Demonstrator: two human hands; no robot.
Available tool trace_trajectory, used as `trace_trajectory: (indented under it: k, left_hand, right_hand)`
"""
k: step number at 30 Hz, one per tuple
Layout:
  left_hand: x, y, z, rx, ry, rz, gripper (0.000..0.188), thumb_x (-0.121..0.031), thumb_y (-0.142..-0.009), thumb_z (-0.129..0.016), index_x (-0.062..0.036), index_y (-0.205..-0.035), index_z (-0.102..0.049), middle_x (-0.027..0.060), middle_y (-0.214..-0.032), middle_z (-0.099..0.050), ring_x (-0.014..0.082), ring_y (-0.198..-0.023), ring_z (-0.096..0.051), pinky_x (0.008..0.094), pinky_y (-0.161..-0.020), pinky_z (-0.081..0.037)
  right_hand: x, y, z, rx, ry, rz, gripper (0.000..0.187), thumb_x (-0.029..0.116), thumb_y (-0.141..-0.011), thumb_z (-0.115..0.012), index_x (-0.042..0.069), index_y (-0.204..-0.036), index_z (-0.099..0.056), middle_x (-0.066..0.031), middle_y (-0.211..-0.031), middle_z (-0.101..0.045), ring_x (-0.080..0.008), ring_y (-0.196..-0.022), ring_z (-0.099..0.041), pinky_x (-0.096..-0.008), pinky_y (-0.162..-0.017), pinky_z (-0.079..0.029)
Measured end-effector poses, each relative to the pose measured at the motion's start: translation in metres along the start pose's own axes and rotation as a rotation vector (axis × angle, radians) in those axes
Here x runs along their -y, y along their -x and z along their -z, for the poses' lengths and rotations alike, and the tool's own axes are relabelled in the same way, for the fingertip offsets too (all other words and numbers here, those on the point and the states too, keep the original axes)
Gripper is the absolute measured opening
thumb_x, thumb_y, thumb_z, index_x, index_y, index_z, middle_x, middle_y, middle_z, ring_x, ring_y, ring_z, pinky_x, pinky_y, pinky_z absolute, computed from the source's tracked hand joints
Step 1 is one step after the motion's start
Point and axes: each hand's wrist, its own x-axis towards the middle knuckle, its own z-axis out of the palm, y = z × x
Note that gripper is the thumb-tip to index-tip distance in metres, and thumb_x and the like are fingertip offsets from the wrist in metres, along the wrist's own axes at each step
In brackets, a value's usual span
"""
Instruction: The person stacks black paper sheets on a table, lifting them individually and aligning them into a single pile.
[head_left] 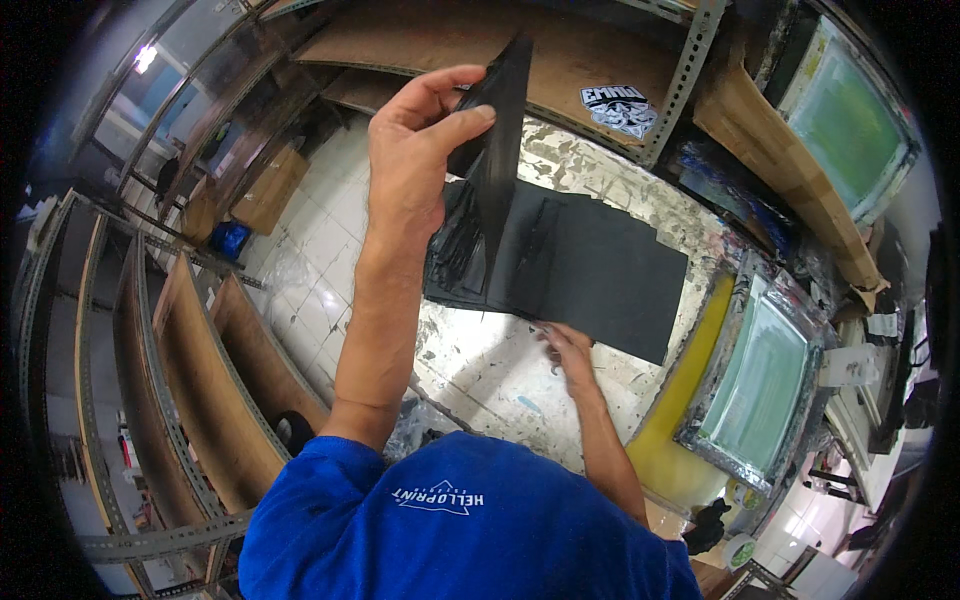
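My left hand (430, 130) is raised over the left part of the worktable, its thumb and fingers closed on the upper edge of a thin black sheet (507, 130). The sheet hangs almost upright, seen nearly edge-on, with its lower end down at the pile. Flat black sheets (610, 260) lie overlapped in a fanned row to the right; a more rumpled black heap (455, 255) is partly behind my left wrist. By the near edge of the row is my right hand (568, 358), fingers apart and the fingertips touching or very close to that edge. Whether the pieces are fabric or plastic cannot be told.
The worktable (480, 370) is white and paint-stained. Framed screens (755, 370) stand at its right, beside a yellow panel (685, 400). A wooden shelf (420, 45) on metal posts runs along the far side, with a printed sticker (618, 110). Slatted shelving (210, 360) fills the left.
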Motion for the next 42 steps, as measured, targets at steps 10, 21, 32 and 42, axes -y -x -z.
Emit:
trace_trajectory:
  k: [10,21,32,42]
  left_hand:
    - [0.009,0.007,0.011,-0.1,0.208,0.081,0.038,0.005,-0.077,-0.069,0.0024,-0.115,-0.065,0.009,-0.104,-0.067,0.0153,-0.09,-0.066,0.0281,-0.083,-0.054]
    - [0.063,0.009,-0.016,-0.074,0.265,0.238,0.033,0.007,-0.078,-0.07,0.0026,-0.111,-0.067,0.0058,-0.092,-0.068,0.0122,-0.083,-0.065,0.025,-0.079,-0.052]
    - [0.156,0.072,0.024,-0.131,-0.07,0.399,0.043,0.008,-0.074,-0.071,-0.003,-0.116,-0.068,-0.0048,-0.084,-0.055,0.0066,-0.075,-0.053,0.0212,-0.073,-0.044]
    - [0.269,0.151,0.031,0.082,-1.198,0.374,0.037,-0.008,-0.068,-0.076,-0.006,-0.105,-0.071,0.0108,-0.092,-0.07,0.0287,-0.096,-0.057,0.0399,-0.082,-0.043]
  right_hand:
    - [0.036,-0.003,0.005,0.157,-0.755,0.067,0.034,0.028,-0.093,-0.06,0.006,-0.119,-0.063,-0.0056,-0.102,-0.065,-0.0126,-0.082,-0.054,-0.0264,-0.067,-0.041]
    - [0.013,-0.055,0.027,-0.073,-1.072,0.0,0.021,0.018,-0.087,-0.065,0.011,-0.106,-0.062,-0.0072,-0.114,-0.066,-0.0254,-0.101,-0.063,-0.0406,-0.077,-0.047]
    - [0.057,0.01,0.148,-0.614,-0.403,0.365,0.016,0.007,-0.085,-0.07,0.01,-0.099,-0.063,0.0032,-0.086,-0.066,-0.0077,-0.07,-0.058,-0.0233,-0.058,-0.041]
    - [-0.007,-0.008,0.185,-1.017,0.535,0.259,0.022,0.004,-0.074,-0.069,-0.005,-0.094,-0.067,-0.0097,-0.077,-0.066,-0.0203,-0.068,-0.061,-0.0334,-0.065,-0.048]
